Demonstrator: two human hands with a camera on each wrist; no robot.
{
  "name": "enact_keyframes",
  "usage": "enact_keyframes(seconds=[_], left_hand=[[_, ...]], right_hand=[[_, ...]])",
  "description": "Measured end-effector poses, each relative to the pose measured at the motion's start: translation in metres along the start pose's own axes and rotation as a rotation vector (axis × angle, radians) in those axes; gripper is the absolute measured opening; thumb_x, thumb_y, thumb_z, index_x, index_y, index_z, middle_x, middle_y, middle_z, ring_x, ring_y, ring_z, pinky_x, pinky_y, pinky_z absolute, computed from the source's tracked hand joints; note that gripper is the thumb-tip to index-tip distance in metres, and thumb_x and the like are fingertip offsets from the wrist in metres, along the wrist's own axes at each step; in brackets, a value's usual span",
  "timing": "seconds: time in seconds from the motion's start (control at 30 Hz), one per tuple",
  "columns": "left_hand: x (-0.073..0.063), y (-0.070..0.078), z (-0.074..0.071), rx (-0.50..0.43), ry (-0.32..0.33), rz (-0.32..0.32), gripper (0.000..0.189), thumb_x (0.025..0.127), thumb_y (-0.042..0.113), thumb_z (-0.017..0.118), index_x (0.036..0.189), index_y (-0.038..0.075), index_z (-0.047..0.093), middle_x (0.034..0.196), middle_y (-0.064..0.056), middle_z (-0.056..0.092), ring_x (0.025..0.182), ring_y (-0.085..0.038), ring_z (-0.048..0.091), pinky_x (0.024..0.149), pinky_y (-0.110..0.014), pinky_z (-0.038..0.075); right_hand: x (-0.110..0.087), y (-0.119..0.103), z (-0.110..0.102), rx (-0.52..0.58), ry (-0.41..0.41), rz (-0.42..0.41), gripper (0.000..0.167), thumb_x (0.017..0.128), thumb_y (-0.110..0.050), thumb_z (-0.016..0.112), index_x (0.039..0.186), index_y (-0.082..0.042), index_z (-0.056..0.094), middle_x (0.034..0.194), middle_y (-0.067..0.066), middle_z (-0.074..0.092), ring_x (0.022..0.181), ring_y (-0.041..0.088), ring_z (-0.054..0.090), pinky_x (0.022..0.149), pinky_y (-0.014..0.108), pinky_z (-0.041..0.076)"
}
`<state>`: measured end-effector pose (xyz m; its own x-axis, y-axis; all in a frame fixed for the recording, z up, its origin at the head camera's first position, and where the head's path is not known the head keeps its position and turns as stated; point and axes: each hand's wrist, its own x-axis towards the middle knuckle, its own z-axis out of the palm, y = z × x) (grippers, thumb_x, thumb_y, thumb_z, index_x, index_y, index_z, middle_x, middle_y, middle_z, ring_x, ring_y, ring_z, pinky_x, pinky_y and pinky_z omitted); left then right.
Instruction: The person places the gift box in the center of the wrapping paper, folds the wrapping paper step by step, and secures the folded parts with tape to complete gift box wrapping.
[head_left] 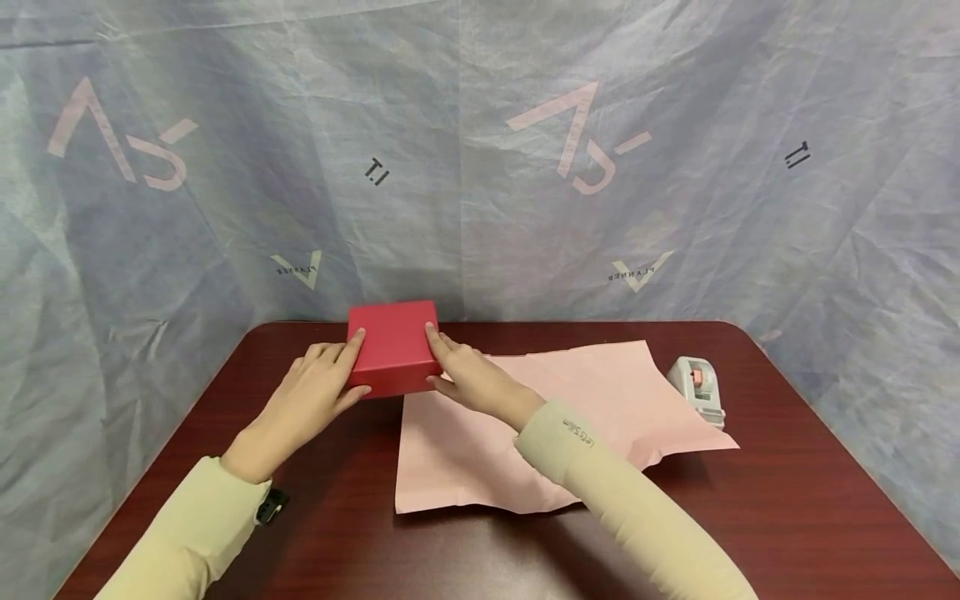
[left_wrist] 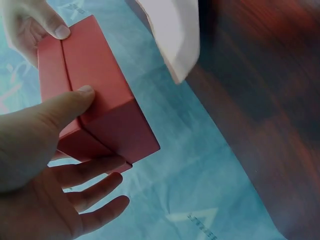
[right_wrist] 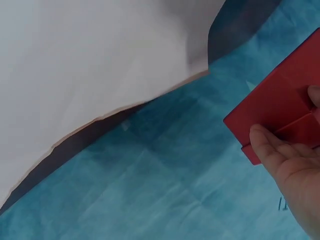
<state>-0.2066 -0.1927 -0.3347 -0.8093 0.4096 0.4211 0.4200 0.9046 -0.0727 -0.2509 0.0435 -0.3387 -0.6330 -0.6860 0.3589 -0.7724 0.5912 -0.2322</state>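
Between both hands a red lidded box (head_left: pixel 393 337) is held up over the far left part of the table. My left hand (head_left: pixel 318 387) grips its left side, thumb on the near face; in the left wrist view the box (left_wrist: pixel 100 75) shows a lid seam, and three fingers fan out below it. On the opposite side my right hand (head_left: pixel 476 375) holds the box by its edge, with fingertips on the red surface (right_wrist: pixel 280 100) in the right wrist view. A sheet of pink paper (head_left: pixel 540 433) lies on the table below and right of the box.
A white tape dispenser (head_left: pixel 697 387) stands at the right, partly behind the paper's corner. The dark red wooden table (head_left: pixel 780 508) ends at a far edge close to a hanging grey-blue printed sheet (head_left: pixel 465 167). The paper's edges curl up in places.
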Motion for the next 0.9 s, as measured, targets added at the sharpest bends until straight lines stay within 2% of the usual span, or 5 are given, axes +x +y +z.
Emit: enact_keyframes(seconds=[0.27, 0.5, 0.7, 0.9], left_hand=[[0.018, 0.027, 0.012, -0.033, 0.001, 0.035, 0.073, 0.080, 0.034, 0.069, 0.137, 0.002, 0.037, 0.115, -0.019, 0.059, 0.102, -0.038, 0.053, 0.075, -0.048, 0.046], [0.037, 0.059, 0.031, -0.075, -0.029, 0.077, 0.071, 0.083, 0.037, 0.065, 0.139, 0.004, 0.036, 0.113, -0.016, 0.059, 0.101, -0.036, 0.053, 0.077, -0.046, 0.047], [0.055, 0.088, 0.043, -0.095, -0.120, 0.096, 0.072, 0.084, 0.040, 0.062, 0.141, 0.006, 0.033, 0.117, -0.015, 0.058, 0.105, -0.034, 0.052, 0.083, -0.046, 0.046], [0.069, 0.116, 0.054, -0.114, -0.222, 0.076, 0.074, 0.086, 0.044, 0.058, 0.144, 0.010, 0.026, 0.128, -0.013, 0.052, 0.115, -0.031, 0.047, 0.089, -0.046, 0.043]], right_hand=[[-0.031, 0.019, -0.014, -0.003, 0.028, 0.025, 0.069, 0.085, -0.012, 0.063, 0.137, 0.013, 0.026, 0.134, 0.027, 0.044, 0.119, 0.031, 0.051, 0.099, 0.036, 0.041], [-0.067, 0.043, -0.022, -0.045, 0.106, -0.015, 0.070, 0.080, -0.007, 0.068, 0.134, 0.017, 0.030, 0.125, 0.029, 0.051, 0.107, 0.032, 0.059, 0.091, 0.038, 0.046], [-0.097, 0.061, -0.027, -0.069, 0.111, 0.029, 0.072, 0.077, -0.005, 0.070, 0.133, 0.017, 0.030, 0.108, 0.026, 0.062, 0.096, 0.028, 0.064, 0.083, 0.038, 0.049], [-0.122, 0.077, -0.035, -0.066, 0.062, 0.112, 0.070, 0.079, -0.006, 0.068, 0.133, 0.016, 0.031, 0.124, 0.029, 0.053, 0.106, 0.032, 0.059, 0.089, 0.041, 0.046]])
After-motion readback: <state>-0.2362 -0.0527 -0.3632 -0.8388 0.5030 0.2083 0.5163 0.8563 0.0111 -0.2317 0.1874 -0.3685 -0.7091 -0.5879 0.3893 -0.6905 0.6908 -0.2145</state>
